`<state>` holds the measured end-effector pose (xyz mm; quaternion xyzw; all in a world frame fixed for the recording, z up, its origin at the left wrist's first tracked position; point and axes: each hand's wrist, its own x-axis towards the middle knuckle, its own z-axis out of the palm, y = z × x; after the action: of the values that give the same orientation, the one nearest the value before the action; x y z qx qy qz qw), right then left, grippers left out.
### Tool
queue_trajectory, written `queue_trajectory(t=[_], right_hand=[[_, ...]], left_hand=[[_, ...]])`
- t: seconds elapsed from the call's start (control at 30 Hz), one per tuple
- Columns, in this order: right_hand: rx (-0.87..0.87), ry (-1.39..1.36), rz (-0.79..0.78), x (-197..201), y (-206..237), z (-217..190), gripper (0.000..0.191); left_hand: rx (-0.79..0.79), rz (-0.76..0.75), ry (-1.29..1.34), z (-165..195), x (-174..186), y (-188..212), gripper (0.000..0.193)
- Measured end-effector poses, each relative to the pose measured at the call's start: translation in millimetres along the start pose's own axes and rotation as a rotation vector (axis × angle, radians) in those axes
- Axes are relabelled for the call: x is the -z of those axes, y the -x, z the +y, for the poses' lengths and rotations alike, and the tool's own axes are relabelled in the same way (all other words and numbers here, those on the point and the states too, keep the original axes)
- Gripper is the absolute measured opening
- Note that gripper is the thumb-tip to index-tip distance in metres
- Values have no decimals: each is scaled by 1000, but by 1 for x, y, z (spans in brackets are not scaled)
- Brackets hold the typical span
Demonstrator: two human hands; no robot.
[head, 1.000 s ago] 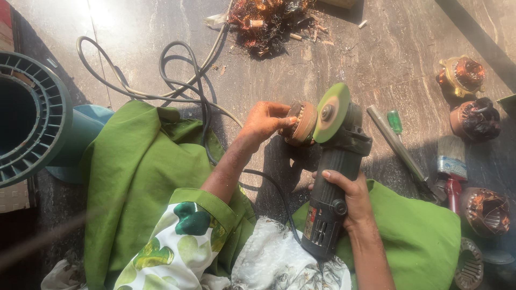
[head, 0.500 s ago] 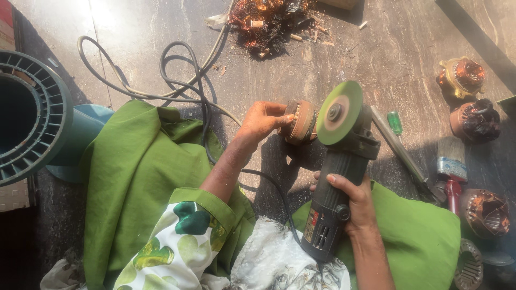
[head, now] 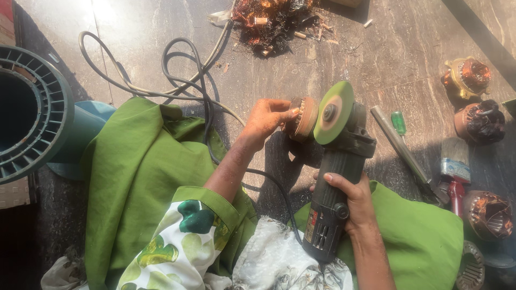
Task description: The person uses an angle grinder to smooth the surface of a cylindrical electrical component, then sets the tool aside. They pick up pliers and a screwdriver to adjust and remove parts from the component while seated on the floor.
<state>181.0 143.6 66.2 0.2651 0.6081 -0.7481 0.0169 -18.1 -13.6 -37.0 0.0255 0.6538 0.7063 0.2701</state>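
Observation:
My left hand (head: 267,119) grips a small round rusty motor part with copper winding (head: 301,118) and holds it up over the stone floor. My right hand (head: 350,197) is wrapped around the dark body of an angle grinder (head: 337,177). The grinder's green disc (head: 333,112) stands on edge right beside the motor part, close to touching it. A black power cord (head: 274,185) runs from the grinder's rear across my lap.
A pile of stripped copper wire (head: 269,20) lies at the top. Several copper-wound motor cores (head: 466,76) sit at the right, with a metal bar (head: 402,149), a green-handled screwdriver (head: 398,122) and a brush (head: 456,169). A teal ribbed fan housing (head: 29,113) stands at left. Looped grey cable (head: 161,80) lies on the floor.
The grinder has shifted slightly right and tilted, so the green disc has turned more edge-on beside the motor part. My left hand keeps the part almost still.

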Motion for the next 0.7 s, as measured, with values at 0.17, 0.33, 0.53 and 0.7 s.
queue_trajectory(t=[0.17,0.33,0.53,0.7], right_hand=[[-11,1,2,0,-2,1,53],[-17,-15,-4,1,-5,3,52],[-29,-19,-6,3,-5,5,51],[-52,6,-11,2,-7,5,52]], left_hand=[[9,96,50,-4,-10,0,58],[-11,172,67,0,-19,7,47],[43,211,190,7,-21,6,36],[78,231,216,7,-16,0,32]])
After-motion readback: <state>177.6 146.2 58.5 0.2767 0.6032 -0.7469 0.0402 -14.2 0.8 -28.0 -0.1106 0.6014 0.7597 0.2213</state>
